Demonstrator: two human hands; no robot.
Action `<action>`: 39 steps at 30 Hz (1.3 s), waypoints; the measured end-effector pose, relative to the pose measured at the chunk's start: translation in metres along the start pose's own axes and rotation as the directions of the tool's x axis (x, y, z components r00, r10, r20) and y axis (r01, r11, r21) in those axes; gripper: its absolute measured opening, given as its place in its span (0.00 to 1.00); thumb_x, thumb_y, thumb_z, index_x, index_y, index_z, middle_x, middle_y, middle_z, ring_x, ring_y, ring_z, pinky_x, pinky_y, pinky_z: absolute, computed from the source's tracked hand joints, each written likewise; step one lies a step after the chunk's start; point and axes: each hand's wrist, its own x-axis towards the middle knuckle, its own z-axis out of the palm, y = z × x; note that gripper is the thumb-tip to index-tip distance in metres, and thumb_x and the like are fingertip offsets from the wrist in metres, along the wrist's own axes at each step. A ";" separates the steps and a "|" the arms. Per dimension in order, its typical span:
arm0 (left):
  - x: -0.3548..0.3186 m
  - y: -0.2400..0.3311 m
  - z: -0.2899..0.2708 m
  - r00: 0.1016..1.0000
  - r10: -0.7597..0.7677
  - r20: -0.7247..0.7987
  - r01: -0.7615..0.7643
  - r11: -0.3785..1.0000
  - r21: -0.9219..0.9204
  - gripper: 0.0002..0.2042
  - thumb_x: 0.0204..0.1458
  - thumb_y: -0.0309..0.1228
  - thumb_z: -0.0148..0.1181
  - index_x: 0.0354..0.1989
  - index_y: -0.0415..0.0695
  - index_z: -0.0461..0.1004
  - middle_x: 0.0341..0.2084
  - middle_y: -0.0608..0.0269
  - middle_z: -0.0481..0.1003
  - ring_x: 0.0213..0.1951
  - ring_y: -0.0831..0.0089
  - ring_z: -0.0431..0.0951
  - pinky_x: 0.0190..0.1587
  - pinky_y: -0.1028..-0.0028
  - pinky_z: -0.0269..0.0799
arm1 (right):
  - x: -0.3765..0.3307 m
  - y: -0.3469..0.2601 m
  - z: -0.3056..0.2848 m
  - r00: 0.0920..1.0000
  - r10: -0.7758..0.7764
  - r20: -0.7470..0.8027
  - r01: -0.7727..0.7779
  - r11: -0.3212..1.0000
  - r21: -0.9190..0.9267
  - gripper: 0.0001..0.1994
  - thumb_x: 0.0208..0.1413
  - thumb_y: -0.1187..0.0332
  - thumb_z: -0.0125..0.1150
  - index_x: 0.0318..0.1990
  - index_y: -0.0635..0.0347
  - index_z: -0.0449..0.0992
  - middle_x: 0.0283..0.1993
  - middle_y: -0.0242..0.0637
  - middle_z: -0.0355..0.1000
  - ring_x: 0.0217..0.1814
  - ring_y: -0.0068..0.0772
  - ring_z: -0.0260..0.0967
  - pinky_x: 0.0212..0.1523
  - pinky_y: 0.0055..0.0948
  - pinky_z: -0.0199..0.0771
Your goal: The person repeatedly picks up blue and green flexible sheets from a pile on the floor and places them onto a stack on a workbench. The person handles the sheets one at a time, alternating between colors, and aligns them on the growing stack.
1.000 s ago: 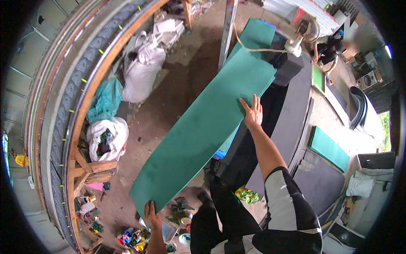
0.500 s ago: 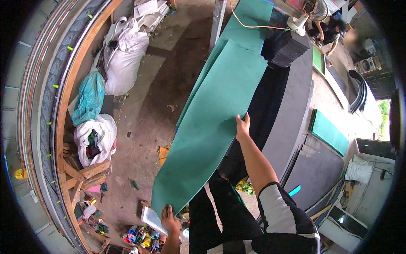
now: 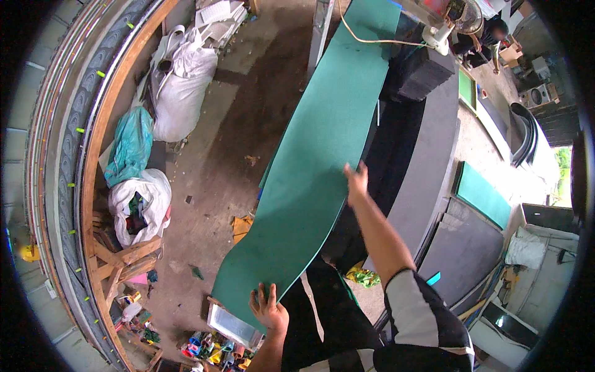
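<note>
A long green sheet [image 3: 310, 155] stretches from twelve o'clock through the middle of the view to seven o'clock, its near end curving. The hands are well apart. The left hand [image 3: 271, 311], toward six o'clock, lies with fingers spread over the sheet's near end. The right hand [image 3: 357, 184], toward three o'clock, is blurred at the long edge; I cannot tell whether it grips. A white fan [image 3: 437, 38] and dark stacked blocks [image 3: 424, 75] sit between one and two o'clock.
</note>
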 end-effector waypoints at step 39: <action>0.178 0.172 0.042 0.946 0.273 0.172 -0.288 0.955 0.069 0.35 0.48 0.25 0.61 0.69 0.55 0.65 0.69 0.52 0.60 0.59 0.46 0.70 0.46 0.48 0.80 | 0.003 -0.042 0.007 0.982 -0.024 0.188 -0.015 0.979 0.206 0.42 0.63 0.64 0.64 0.77 0.48 0.43 0.71 0.48 0.59 0.68 0.44 0.62 0.65 0.42 0.65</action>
